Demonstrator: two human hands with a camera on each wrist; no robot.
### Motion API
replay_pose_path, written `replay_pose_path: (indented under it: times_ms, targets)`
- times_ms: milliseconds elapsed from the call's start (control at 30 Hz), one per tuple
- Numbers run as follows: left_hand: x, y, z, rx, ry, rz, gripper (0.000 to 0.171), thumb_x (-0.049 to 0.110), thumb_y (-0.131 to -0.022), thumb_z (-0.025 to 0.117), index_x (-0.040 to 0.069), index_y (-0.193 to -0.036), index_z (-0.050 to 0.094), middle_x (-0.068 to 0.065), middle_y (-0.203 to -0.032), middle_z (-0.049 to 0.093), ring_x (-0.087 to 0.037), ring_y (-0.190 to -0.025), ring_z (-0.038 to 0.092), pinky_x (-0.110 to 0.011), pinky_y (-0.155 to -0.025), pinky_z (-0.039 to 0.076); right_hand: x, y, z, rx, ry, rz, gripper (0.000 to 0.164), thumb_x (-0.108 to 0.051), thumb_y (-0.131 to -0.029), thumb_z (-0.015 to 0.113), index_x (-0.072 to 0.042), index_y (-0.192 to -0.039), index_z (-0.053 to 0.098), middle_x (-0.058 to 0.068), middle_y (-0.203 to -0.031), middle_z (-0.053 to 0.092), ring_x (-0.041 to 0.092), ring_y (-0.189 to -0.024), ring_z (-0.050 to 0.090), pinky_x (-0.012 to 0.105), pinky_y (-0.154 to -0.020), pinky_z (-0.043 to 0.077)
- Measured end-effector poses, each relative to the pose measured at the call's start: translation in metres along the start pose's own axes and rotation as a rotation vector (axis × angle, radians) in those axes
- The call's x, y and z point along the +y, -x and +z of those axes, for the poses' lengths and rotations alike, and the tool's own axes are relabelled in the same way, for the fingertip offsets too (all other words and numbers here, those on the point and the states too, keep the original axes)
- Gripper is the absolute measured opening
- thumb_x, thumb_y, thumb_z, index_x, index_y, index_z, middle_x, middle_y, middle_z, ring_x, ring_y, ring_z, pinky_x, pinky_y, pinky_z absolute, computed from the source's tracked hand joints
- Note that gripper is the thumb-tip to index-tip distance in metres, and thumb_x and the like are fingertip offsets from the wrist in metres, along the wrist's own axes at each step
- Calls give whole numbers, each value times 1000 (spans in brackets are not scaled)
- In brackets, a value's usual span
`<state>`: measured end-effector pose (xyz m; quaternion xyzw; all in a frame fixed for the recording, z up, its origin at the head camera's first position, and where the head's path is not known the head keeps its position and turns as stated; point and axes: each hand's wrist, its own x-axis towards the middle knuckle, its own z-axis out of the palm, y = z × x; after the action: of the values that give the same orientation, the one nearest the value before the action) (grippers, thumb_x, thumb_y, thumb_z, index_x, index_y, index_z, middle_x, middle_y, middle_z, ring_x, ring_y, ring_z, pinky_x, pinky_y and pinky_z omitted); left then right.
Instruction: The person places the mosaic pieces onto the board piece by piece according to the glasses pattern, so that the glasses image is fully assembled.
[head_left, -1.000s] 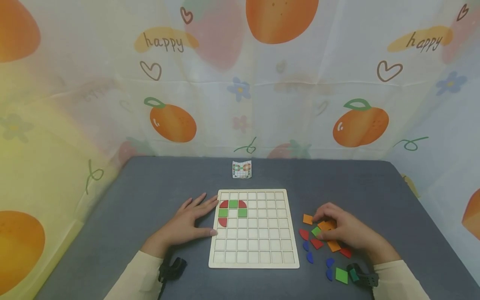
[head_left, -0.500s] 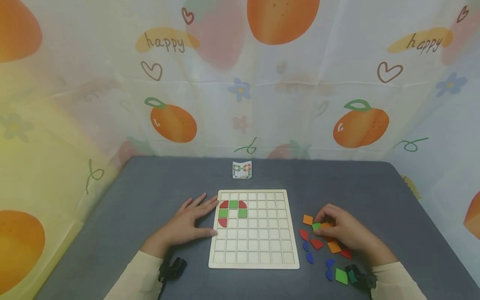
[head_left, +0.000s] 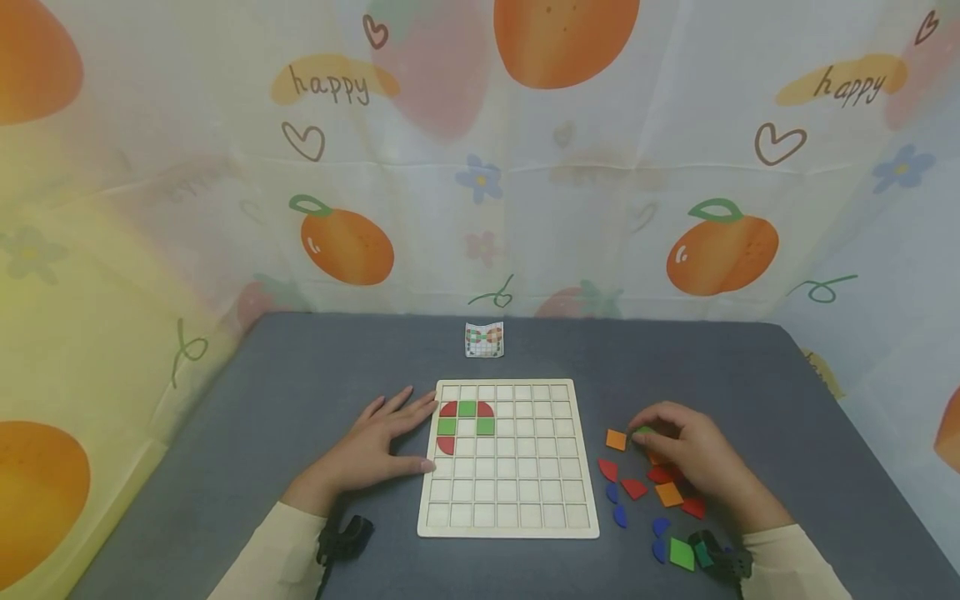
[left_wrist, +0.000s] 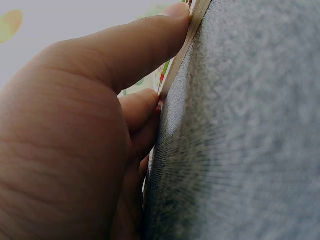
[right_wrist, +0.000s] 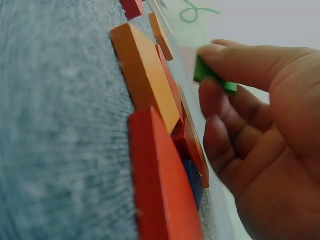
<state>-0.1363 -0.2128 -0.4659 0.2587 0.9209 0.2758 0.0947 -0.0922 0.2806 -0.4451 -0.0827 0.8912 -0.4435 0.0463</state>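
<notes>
In the head view a pale wooden grid board point(head_left: 525, 531) lies on the grey table. Red quarter-round tiles point(head_left: 448, 409) and green square tiles point(head_left: 467, 408) sit in its upper left cells. My left hand point(head_left: 365, 450) spreads its fingers along the board's left edge, with thumb and fingertips touching it; the left wrist view shows the thumb point(left_wrist: 145, 42) against the rim. My right hand point(head_left: 693, 450) pinches a green tile point(right_wrist: 202, 70) between thumb and fingers, raised over the loose pieces. In the head view most of that tile is hidden by the fingers.
Right of the board lie loose tiles: an orange square point(head_left: 616, 440), another orange tile point(head_left: 669, 494), red quarter-rounds point(head_left: 633, 489), blue half-rounds point(head_left: 619, 517) and a green leaf-like tile point(head_left: 682, 553). A small pattern card point(head_left: 483, 340) stands behind the board. A printed cloth point(head_left: 570, 250) hangs beyond.
My right hand has picked the green tile up off the loose pieces and lifted it slightly, uncovering a red piece beneath. The left hand stays still on the board's edge.
</notes>
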Motion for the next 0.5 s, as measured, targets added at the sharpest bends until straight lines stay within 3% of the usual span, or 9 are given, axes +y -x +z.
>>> replay_pose_path:
  times_ms: [200, 333, 500]
  targets:
    - [1, 0, 0, -5, 9, -1, 100, 66, -90, 81, 25, -171, 40, 9, -174, 33, -32, -165, 12, -66, -126, 2, -5, 2, -2, 82, -97, 17, 24, -15, -103, 79, -6, -125, 76, 6, -101, 75, 22, -88, 71, 34, -70, 59]
    - [1, 0, 0, -4, 10, 4, 99, 66, -90, 81, 24, -171, 40, 8, -174, 33, -33, -165, 13, -67, -126, 2, -8, 2, -4, 87, -121, 17, 34, -11, -103, 79, -1, -135, 70, 8, -99, 74, 22, -87, 73, 33, -70, 59]
    - [2, 0, -1, -5, 13, 8, 99, 64, -90, 82, 23, -171, 40, 8, -175, 33, -33, -165, 13, -66, -126, 2, -10, 0, -4, 77, -205, 23, 35, -7, -104, 76, 3, -136, 67, 12, -106, 75, 25, -93, 77, 34, -76, 62]
